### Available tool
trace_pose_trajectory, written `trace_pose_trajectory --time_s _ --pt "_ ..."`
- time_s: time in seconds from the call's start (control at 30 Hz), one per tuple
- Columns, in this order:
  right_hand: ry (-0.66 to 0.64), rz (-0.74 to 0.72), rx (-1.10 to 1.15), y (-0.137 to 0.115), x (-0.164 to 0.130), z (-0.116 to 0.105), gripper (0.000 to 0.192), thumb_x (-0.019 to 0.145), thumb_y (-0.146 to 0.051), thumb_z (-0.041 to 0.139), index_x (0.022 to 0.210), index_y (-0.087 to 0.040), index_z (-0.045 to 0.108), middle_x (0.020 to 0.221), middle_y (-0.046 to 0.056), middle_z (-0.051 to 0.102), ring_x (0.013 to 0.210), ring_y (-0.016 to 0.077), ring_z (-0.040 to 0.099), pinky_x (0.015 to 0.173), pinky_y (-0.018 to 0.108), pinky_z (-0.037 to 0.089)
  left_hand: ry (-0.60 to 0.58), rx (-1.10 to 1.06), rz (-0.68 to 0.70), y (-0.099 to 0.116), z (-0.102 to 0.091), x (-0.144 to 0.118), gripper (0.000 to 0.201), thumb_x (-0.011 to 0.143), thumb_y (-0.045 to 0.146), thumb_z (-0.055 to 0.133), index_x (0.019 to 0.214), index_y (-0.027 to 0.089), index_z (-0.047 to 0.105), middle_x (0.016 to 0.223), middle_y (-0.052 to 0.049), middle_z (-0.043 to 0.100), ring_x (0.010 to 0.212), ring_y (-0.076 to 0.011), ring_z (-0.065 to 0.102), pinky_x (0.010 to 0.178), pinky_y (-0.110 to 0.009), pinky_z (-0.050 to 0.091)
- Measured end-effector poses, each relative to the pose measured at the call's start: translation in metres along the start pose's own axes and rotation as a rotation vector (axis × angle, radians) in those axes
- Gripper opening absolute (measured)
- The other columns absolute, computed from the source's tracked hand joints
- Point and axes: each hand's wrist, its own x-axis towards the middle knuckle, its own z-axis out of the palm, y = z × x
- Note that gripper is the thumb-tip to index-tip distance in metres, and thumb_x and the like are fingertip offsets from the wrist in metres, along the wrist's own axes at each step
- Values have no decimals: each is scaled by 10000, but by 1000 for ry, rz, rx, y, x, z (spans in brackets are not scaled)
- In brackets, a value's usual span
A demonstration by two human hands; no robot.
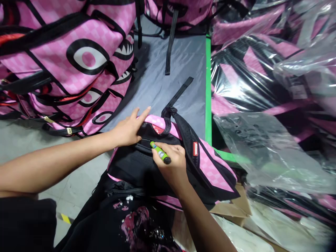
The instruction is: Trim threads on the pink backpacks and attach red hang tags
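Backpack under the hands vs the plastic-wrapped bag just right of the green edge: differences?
The handled backpack is bare; the wrapped bag is in clear plastic.
The left hand touches the handled backpack while the right hand holds a green marker to it; no hand touches the wrapped bag.
Both show pink and black.

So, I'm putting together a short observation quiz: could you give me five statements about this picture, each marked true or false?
1. The left hand rests on a pink and black backpack. True.
2. The right hand holds scissors. False: it holds a green pen-shaped tool.
3. A green strip edges the gray tabletop. True.
4. The eye-printed bags are at the picture's right. False: they are piled at the left.
5. Clear plastic covers pink and black goods. True.
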Motion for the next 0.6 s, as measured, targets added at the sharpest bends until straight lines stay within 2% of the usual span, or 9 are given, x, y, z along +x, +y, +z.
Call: trace_pose_trajectory --time_s 0.07,0.2,0.27,0.37,0.47,0.6 --pt "0 -8 20 -3 3 6 124 830 -218 664 937 -247 721 932 -11 781 838 187 719 875 395 369 16 32 -30 3 1 -3 1173 796 284 698 1551 279 -200 1641 -228 79 1251 -332 555 871 -379 542" --pt "-24 7 79 -9 7 14 124 848 -234 642 942 -246 722 982 5 778 885 198 720 873 395 384 53 212 52 12 1 -3 1164 800 224 682 1541 346 -207 1665 -145 -112 1272 -345 487 788 -385 575" --pt "-28 22 100 -9 7 16 122 850 -245 642 941 -249 724 989 6 778 892 201 719 865 395 385 40 233 66 14 1 0 1157 796 208 680 1547 351 -187 1670 -133 -79 1268 -340 468 774 -381 581" --pt "-47 41 138 -7 7 15 119 851 -255 657 951 -253 722 997 -6 777 894 196 717 867 389 377 35 210 53 12 2 2 1130 792 164 654 1558 338 -159 1662 -146 49 1241 -333 480 797 -383 572" --pt "-52 35 146 -6 5 13 128 854 -261 664 969 -250 719 1003 -11 775 899 192 715 874 382 370 8 152 122 3 1 4 1081 796 111 590 1562 339 -139 1637 -145 146 1246 -320 490 872 -389 539" --pt "-52 19 142 -7 3 9 137 857 -262 666 984 -253 719 1005 -12 774 893 189 712 876 377 377 -57 50 188 -9 -1 6 1116 765 72 587 1554 356 -150 1657 -140 54 1360 -351 418 981 -400 476"
